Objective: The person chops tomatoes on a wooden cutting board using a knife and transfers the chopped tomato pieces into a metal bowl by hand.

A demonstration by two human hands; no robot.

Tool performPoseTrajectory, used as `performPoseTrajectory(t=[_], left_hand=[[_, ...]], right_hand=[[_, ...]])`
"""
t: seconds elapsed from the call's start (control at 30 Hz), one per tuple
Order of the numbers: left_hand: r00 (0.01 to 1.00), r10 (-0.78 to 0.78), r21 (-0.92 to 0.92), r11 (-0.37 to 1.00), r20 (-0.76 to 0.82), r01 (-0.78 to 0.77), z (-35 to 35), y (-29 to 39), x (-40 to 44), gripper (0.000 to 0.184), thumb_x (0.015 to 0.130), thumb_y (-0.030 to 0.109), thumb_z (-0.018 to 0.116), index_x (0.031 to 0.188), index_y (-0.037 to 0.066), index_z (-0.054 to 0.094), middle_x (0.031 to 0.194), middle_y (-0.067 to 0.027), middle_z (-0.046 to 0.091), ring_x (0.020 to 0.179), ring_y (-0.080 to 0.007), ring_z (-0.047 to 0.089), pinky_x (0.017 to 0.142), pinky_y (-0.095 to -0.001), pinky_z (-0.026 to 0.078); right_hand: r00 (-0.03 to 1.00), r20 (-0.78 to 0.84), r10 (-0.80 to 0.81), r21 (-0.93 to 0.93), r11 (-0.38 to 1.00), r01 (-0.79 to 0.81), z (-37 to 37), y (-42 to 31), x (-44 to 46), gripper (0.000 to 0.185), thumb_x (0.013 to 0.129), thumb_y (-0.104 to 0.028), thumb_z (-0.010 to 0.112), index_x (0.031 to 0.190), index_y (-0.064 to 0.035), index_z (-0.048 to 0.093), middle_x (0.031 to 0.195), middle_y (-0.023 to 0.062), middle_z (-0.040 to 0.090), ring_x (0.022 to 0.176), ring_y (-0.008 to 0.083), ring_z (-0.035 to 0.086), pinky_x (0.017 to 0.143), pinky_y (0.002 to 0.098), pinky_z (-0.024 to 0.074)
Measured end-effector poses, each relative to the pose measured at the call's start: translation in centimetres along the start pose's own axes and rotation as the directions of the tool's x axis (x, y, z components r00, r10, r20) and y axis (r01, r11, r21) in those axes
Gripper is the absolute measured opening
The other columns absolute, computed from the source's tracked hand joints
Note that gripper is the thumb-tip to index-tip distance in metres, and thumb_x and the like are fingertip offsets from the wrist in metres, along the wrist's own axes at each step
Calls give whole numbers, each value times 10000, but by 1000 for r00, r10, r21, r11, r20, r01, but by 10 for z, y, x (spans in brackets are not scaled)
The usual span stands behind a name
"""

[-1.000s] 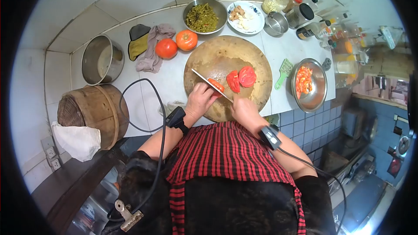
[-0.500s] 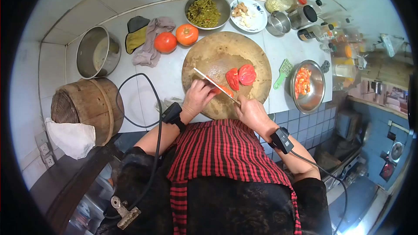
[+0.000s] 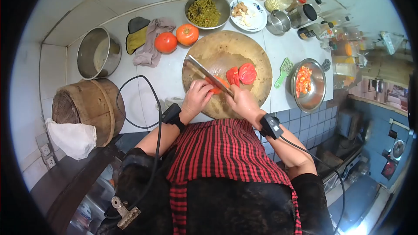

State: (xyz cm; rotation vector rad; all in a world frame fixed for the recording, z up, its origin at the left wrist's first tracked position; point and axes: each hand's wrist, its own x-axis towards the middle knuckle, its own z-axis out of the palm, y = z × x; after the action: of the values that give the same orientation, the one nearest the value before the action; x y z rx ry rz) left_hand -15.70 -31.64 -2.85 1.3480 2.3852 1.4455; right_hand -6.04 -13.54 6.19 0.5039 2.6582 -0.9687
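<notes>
My right hand (image 3: 244,100) is closed around the handle of a kitchen knife (image 3: 204,71), whose blade slants up and left over a round wooden cutting board (image 3: 252,52). Beneath the blade lies a piece of tomato (image 3: 216,90). My left hand (image 3: 197,97) presses curled fingers on that piece, close beside the blade. Two more cut tomato pieces, a wedge (image 3: 233,76) and a rounder one (image 3: 247,73), rest on the board to the right. The lower part of the held piece is hidden by my fingers.
Two whole tomatoes (image 3: 166,42) sit behind the board, near a bowl of chopped greens (image 3: 203,13) and a plate of ginger and garlic (image 3: 257,21). A steel bowl (image 3: 317,98) with diced tomato and a green grater-like tool (image 3: 284,70) lie right. A wooden bucket (image 3: 87,109) stands left.
My right hand and the knife have shifted left and slightly upward, and more of the blade's flat side shows. My left hand stays nearly in place on the tomato piece.
</notes>
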Motion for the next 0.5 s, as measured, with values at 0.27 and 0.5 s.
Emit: performPoseTrajectory(t=[0.27, 0.5], left_hand=[[1000, 15, 15, 1000, 12, -15, 1, -5, -2, 292, 757, 41, 747, 1030, 56, 644, 1003, -108, 580, 955, -324, 562, 847, -416, 489], [999, 43, 23, 999, 1, -43, 3, -10, -1, 259, 754, 36, 750, 994, 55, 655, 989, -105, 577, 946, -320, 568, 831, -405, 492]], right_hand=[[986, 144, 79, -172, 984, -54, -17, -12, -23, 223, 894, -178, 585, 952, 37, 577, 805, 292, 661, 769, 477, 655, 716, 550, 520], [981, 131, 141, -176, 977, -117, 30, -2, 20, 260, 901, -211, 597, 977, 35, 631, 845, 292, 673, 802, 461, 665, 723, 539, 526]])
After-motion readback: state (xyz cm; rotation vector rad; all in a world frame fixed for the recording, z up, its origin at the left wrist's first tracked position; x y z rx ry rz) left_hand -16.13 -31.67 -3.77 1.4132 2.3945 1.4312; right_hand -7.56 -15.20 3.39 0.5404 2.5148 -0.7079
